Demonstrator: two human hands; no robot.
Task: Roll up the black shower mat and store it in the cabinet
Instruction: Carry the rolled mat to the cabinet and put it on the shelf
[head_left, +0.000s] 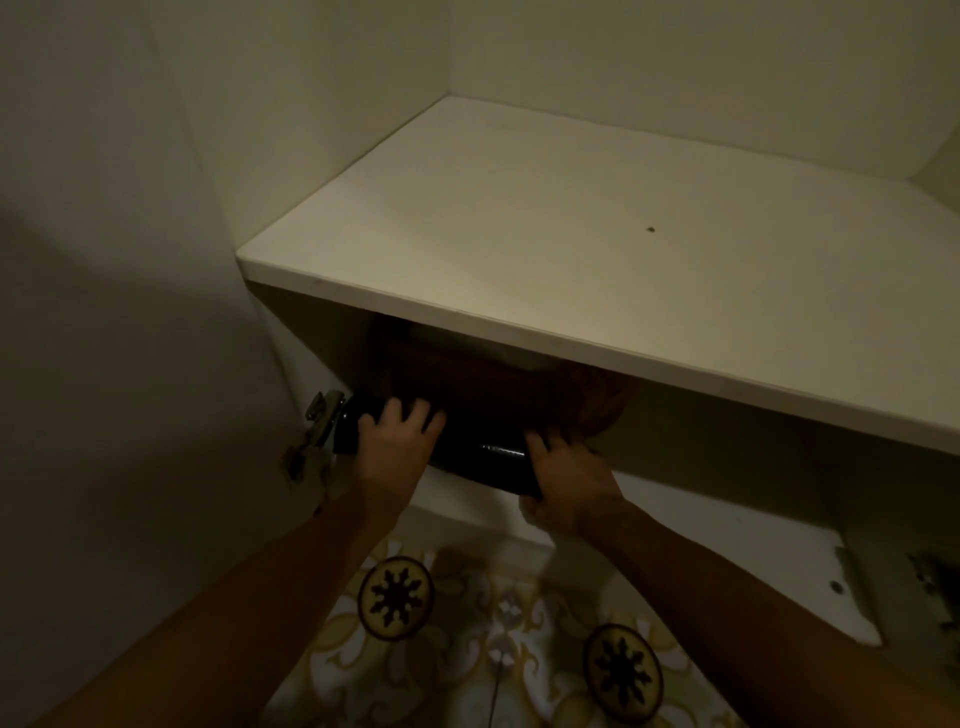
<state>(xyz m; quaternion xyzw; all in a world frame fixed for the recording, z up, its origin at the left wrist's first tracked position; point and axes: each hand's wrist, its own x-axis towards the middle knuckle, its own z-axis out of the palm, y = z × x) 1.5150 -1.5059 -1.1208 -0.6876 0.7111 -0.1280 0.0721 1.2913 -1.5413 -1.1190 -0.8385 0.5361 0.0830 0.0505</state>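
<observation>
The black shower mat (483, 457), rolled into a tight cylinder, lies crosswise at the mouth of the lower cabinet compartment, under the white shelf (571, 244). My left hand (397, 441) presses on the roll's left part, fingers spread over its top. My right hand (566, 483) grips the roll's right end, thumb underneath. The roll's middle shows between the hands; its back side is hidden in the dark compartment.
A brown woven basket (582, 400) sits inside the compartment right behind the roll. A metal hinge (317, 431) and the open cabinet door (119, 338) are at the left. Another hinge (935, 587) is at the right. Patterned floor tiles (467, 639) lie below.
</observation>
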